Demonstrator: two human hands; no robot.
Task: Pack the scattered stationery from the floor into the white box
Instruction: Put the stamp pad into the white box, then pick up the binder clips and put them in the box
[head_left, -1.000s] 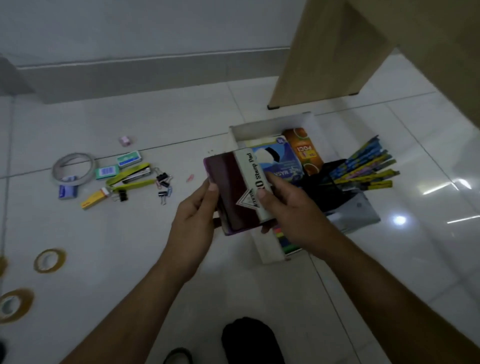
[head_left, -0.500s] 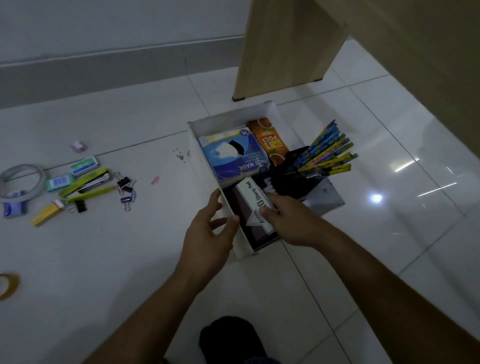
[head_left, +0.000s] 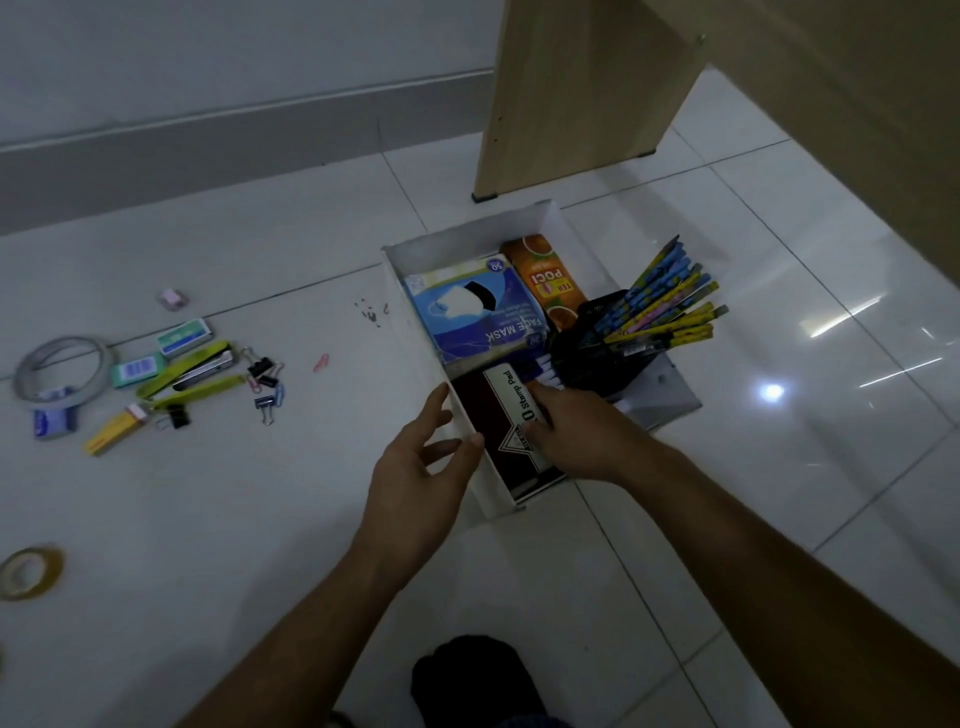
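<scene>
Right grip (head_left: 582, 436) holds dark maroon stamp-pad carton (head_left: 483, 415) in near-left corner of white cardboard box (head_left: 467, 241); seat flat before releasing. Left grip (head_left: 415, 473) wide at left wall: brace it.

One wide-angle view, from a camera worn on the person's head, facing forward and steeply down onto a white tiled floor (head_left: 208, 519). Two forearms (head_left: 311, 623) enter from the bottom edge, and the white box (head_left: 467, 241) at the centre lies close to the camera. The wall's skirting (head_left: 208, 150) crosses the upper left; a wooden panel (head_left: 582, 93) stands upper right
</scene>
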